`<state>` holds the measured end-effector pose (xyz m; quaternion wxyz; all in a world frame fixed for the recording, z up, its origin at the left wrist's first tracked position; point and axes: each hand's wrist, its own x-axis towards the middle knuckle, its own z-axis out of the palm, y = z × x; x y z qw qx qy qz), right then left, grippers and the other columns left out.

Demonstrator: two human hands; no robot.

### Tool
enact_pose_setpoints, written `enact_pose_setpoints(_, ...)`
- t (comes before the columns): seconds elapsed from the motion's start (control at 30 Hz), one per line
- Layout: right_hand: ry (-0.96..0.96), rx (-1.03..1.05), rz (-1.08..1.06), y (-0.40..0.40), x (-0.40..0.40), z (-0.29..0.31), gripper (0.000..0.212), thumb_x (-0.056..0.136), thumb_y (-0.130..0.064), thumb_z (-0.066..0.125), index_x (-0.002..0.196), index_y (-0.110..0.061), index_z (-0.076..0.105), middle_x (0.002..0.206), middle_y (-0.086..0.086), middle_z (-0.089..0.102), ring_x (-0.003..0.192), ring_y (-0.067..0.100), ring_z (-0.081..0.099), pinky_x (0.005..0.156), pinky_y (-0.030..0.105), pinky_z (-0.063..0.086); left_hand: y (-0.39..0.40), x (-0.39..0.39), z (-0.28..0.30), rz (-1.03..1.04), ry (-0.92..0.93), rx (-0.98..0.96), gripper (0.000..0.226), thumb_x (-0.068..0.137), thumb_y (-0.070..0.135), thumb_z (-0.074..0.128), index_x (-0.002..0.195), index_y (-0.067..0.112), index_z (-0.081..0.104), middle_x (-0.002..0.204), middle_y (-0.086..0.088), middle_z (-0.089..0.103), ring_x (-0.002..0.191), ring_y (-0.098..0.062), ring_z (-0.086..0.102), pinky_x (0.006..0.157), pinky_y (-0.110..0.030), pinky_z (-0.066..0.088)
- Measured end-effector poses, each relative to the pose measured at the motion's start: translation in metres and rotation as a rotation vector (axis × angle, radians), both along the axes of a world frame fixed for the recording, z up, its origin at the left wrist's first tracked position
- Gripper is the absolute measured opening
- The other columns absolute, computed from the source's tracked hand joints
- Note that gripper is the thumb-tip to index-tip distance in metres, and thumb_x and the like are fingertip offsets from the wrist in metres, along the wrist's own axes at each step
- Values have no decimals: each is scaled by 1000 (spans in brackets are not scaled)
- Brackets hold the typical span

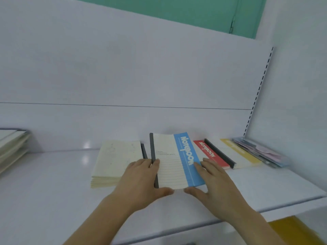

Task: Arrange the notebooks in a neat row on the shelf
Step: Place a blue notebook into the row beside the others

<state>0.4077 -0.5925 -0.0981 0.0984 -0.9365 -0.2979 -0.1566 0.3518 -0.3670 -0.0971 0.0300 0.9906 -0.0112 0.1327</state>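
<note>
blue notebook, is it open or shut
Shut. The blue notebook lies flat on the shelf, front cover up, dark spine at its left edge, no inner pages showing. Left hand and right hand rest on its near corners.

A: What's behind my spot?
B: Plain white back panel [123, 68] with one thin seam, slotted upright [258, 91] on the right.
A: Yep, teal wall [177, 9] above, glossy white shelf [53, 183] catching glare.

The glossy white shelf board [53, 174] lies bare at near left and near right. Flat notebooks crowd the far middle; a cream paper stack [12, 147] blocks the far left.
</note>
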Motion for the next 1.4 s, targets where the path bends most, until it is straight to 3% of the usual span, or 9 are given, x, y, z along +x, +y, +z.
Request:
enact_pose_setpoints(0.13, 11, -2, 73, 14, 45, -5, 90, 81, -77, 36, 151, -21, 27, 155, -7, 27, 145, 10, 9, 114, 20, 2, 14, 33, -4, 43, 44, 70, 87, 72, 89, 32, 128, 26, 50, 119, 6, 58, 118, -18, 47, 103, -33, 35)
enact_pose_setpoints(0.23, 16, -61, 143, 23, 71, -11, 104, 71, -87, 16, 149, -20, 33, 149, -7, 36, 145, 13, 12, 117, 24, 9, 19, 45, -10, 74, 119, 147, 77, 76, 88, 30, 111, 25, 56, 111, 5, 60, 116, -19, 46, 102, -35, 32)
enact_pose_setpoints(0.33, 28, -98, 190, 27, 92, -19, 116, 63, -91, -3, 146, -21, 37, 141, -9, 45, 143, 15, 16, 119, 27, 13, 20, 56, -15, 92, 131, 224, 88, 72, 88, 14, 115, 27, 61, 118, 3, 59, 128, -23, 40, 112, -40, 24)
enact_pose_setpoints(0.53, 13, -176, 273, 33, 123, -33, 104, 77, -87, 5, 136, -16, 52, 128, 1, 60, 132, 25, 38, 113, 39, 30, 12, 66, -6, 199, 250, 290, 86, 80, 86, 23, 140, 28, 46, 146, -8, 47, 151, -32, 6, 121, -52, -3)
enact_pose_setpoints(0.8, 43, -262, 356, 31, 142, -20, 92, 76, -87, 24, 144, -27, 39, 136, -6, 51, 139, 18, 21, 118, 34, 16, 15, 80, -2, 202, 314, 294, 91, 77, 90, 32, 140, 25, 46, 149, -8, 44, 149, -30, 11, 122, -47, -2)
enact_pose_setpoints(0.93, 94, -241, 350, 32, 142, -22, 95, 75, -88, 23, 146, -27, 35, 138, -5, 46, 142, 19, 18, 118, 35, 17, 15, 78, -3, 198, 291, 309, 92, 78, 90, 30, 138, 23, 48, 147, -8, 44, 150, -30, 9, 123, -47, -2)
enact_pose_setpoints(1.1, 134, -244, 340, 33, 136, -20, 102, 72, -85, 17, 148, -18, 30, 145, -1, 40, 145, 20, 13, 120, 31, 11, 18, 76, -7, 168, 222, 301, 87, 80, 87, 28, 133, 22, 53, 155, -7, 25, 150, -31, -5, 123, -46, -2)
enact_pose_setpoints(1.23, 41, -289, 336, 32, 131, -23, 93, 83, -79, 12, 149, -16, 30, 147, 1, 41, 146, 24, 13, 120, 33, 5, 20, 74, -12, 151, 230, 287, 88, 81, 87, 26, 131, 19, 53, 141, -3, 45, 149, -28, 13, 123, -45, 5)
enact_pose_setpoints(1.4, 11, -311, 324, 32, 128, -26, 100, 76, -78, -3, 152, -18, 25, 155, 2, 31, 149, 25, 6, 119, 36, -4, 23, 75, -13, 139, 225, 287, 89, 80, 89, 25, 127, 19, 54, 135, -2, 51, 144, -26, 24, 121, -44, 10)
